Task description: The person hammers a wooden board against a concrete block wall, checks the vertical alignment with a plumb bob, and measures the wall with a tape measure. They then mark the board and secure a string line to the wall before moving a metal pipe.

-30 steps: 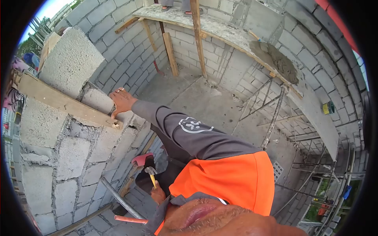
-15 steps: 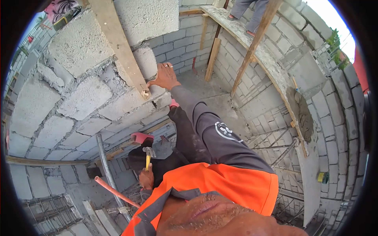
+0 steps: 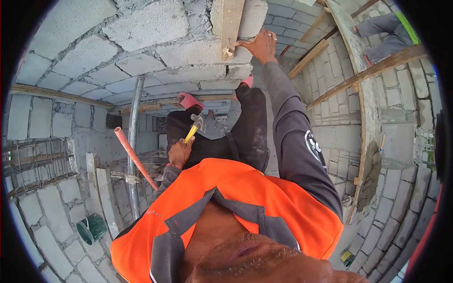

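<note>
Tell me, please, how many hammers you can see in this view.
1: the hammer, gripped by its yellow handle in the person's left hand. Others may be hidden from view.

A building site.
Bare block walls [image 3: 146, 26], thin metal rods [image 3: 38, 160], a tall pipe [image 3: 136, 104] and gray cement [image 3: 370, 184] show it.

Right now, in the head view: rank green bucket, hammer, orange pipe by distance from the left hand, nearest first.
1. Hammer: in the grip of the left hand.
2. Orange pipe: a little to the left of that hand.
3. Green bucket: farthest, at the picture's lower left, past the pipe.
</note>
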A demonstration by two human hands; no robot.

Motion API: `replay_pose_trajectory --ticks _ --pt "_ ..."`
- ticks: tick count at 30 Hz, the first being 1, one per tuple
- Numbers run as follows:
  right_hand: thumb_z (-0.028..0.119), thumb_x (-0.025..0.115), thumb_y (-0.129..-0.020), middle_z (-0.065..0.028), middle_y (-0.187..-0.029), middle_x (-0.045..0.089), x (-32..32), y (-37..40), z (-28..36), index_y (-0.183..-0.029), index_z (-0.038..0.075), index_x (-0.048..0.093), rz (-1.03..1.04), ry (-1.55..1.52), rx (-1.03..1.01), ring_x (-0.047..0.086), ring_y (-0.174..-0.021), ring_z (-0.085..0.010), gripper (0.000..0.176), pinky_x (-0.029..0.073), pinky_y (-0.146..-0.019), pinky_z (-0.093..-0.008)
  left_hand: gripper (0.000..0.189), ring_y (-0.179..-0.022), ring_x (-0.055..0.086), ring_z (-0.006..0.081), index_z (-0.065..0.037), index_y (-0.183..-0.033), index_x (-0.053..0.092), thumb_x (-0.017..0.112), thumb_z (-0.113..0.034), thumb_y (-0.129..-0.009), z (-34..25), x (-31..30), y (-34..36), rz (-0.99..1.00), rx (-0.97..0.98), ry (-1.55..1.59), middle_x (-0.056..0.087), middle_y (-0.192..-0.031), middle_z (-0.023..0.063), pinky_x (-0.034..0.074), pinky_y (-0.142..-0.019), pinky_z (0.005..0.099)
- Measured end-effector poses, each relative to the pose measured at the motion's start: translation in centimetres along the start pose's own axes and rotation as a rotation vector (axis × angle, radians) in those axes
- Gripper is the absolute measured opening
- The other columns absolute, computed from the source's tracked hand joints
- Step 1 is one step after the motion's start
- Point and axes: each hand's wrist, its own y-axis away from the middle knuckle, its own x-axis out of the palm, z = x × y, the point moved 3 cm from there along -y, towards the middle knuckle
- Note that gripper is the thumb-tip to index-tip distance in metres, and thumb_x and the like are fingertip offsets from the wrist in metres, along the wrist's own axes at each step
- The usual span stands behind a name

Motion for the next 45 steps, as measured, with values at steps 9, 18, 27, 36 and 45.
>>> replay_pose_trajectory --ticks 9,18,27,36,45 --pt "0.096 0.071 -0.050 -0.0216 -0.112 0.069 0.4 0.3 -0.6 -0.119 -0.009 0.061 0.054 -0.008 -0.036 0.061 -0.119 -0.0360 0.126 0.032 -0.115 -0.0516 0.078 -0.095 0.070 0.0501 0.000 -0.106 0.072 0.045 -0.073 -0.098 -0.4 -0.1 0.2 0.001 0.030 -0.033 0.073 -0.094 0.0290 0.056 -0.083 0.0557" --pt "0.095 0.069 -0.055 -0.0200 -0.112 0.067 0.1 0.4 0.1 -0.120 -0.009 0.060 -0.008 0.050 -0.019 0.058 -0.120 -0.0330 0.123 0.028 -0.117 -0.0494 0.076 -0.091 0.071 0.0490 0.000 -0.103 0.072 0.047 -0.072 -0.098 -0.8 0.1 -0.2 -0.041 0.055 -0.046 0.073 -0.092 0.0297 0.057 -0.079 0.0557" --pt "0.090 0.074 -0.059 -0.0216 -0.110 0.068 -0.6 0.7 0.0 -0.115 -0.009 0.062 -0.007 0.004 -0.015 0.058 -0.120 -0.0343 0.114 0.029 -0.117 -0.0499 0.078 -0.089 0.072 0.0480 0.000 -0.102 0.072 0.046 -0.073 -0.098 -0.6 0.6 -0.2 -0.033 0.054 -0.069 0.073 -0.090 0.0279 0.057 -0.078 0.0553" --pt "0.088 0.076 -0.059 -0.0239 -0.112 0.068 -0.6 -0.3 1.4 -0.117 -0.013 0.060 0.092 0.052 0.037 0.057 -0.123 -0.0378 0.118 0.032 -0.116 -0.0496 0.075 -0.086 0.071 0.0479 -0.001 -0.103 0.072 0.047 -0.071 -0.098 -0.1 0.1 -0.1 0.009 0.084 -0.027 0.073 -0.088 0.0269 0.056 -0.075 0.0556" --pt "0.090 0.072 -0.061 -0.0237 -0.110 0.068 0.4 0.2 -0.4 -0.116 -0.013 0.061 0.087 0.217 -0.023 0.060 -0.116 -0.0378 0.117 0.034 -0.113 -0.0492 0.078 -0.085 0.073 0.0461 0.001 -0.101 0.071 0.046 -0.073 -0.097 -0.5 0.3 -0.2 -0.010 0.126 -0.066 0.073 -0.086 0.0263 0.059 -0.073 0.0527"
